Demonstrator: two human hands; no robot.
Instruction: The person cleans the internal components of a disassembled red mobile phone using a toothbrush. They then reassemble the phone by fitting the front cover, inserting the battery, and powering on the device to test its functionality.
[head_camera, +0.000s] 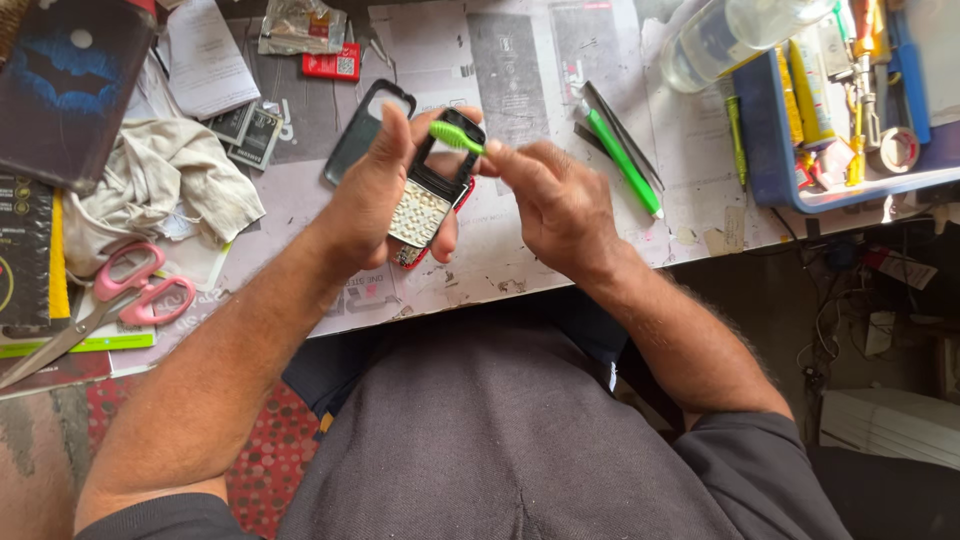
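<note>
My left hand (375, 190) grips a small keypad phone (432, 190) with a black front frame, an empty screen window and pale keys, held above the table edge. My right hand (555, 205) pinches the handle of a small green brush (455, 136), whose head rests on the phone's top, at the screen opening. A red part shows under the phone's lower edge.
A dark phone cover (362, 130) lies behind the phone. Pink-handled scissors (120, 295) and a crumpled cloth (165, 180) lie left. A green tool (625, 160) lies right, beside a blue tray (765, 150) of tools and a clear bottle (725, 35).
</note>
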